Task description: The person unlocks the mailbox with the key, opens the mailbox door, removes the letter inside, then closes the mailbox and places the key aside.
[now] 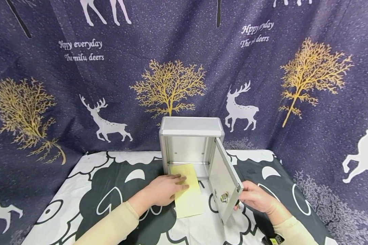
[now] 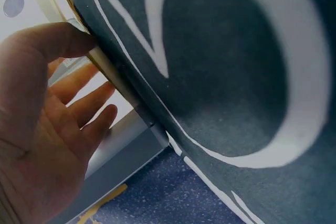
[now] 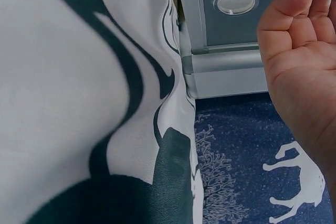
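**A:** ok so what's going on with that flat, pale-yellow paper envelope [image 1: 188, 202]?

**B:** far end's inside the silver-grey, box-shaped metal cabinet [image 1: 190, 126], on its floor, and the near end pokes out the front. The left hand [image 1: 164, 190] lies over its left side, fingers straight and a bit spread, thumb apart from them. My guess is that steadies it so it doesn't skew. Can't tell if the thumb's tucked underneath.

**A:** and the right hand [image 1: 259, 197]?

**B:** pinching the free edge of the flat grey metal door [image 1: 220, 173], thumb and fingers curled at it. It's hinged on the cabinet's right and swung out toward the near side, so I'd say that hand is stopping it swinging back onto the envelope.

**A:** makes sense, round metal lock [image 1: 224, 197] is facing inward too.

**B:** yep, cabinet's upright on the black-and-white cartoon-print cloth [image 1: 110, 183], front toward the person, probably for easy reach.
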Action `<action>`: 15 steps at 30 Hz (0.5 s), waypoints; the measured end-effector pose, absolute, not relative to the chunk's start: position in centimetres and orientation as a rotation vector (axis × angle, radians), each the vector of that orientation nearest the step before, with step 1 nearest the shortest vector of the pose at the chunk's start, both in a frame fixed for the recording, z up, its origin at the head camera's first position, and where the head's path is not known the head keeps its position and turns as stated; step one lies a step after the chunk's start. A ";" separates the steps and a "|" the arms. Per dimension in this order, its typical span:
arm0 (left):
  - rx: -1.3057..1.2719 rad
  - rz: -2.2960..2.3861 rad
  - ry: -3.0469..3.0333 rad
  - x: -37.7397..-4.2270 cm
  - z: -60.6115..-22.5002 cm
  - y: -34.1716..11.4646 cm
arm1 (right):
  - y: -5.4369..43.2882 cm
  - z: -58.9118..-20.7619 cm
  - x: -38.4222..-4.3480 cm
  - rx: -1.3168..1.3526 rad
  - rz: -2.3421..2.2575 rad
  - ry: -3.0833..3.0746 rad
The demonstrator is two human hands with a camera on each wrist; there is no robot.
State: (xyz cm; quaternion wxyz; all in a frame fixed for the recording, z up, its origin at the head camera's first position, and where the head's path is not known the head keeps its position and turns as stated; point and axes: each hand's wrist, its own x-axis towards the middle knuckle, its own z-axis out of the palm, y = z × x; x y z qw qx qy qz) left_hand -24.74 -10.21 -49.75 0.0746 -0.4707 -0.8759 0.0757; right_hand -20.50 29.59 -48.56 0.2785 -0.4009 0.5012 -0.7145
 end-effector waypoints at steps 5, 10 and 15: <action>-1.412 0.230 -2.608 -24.7 -50.0 -10.2 | 29.6 -48.6 -20.5 -1.072 -1.918 1.351; -1.398 0.258 -2.563 -24.8 -50.4 -10.3 | 29.7 -48.7 -20.5 -1.065 -1.914 1.355; -1.394 0.231 -2.505 -24.9 -50.5 -10.5 | 29.7 -48.7 -20.5 -1.067 -1.913 1.353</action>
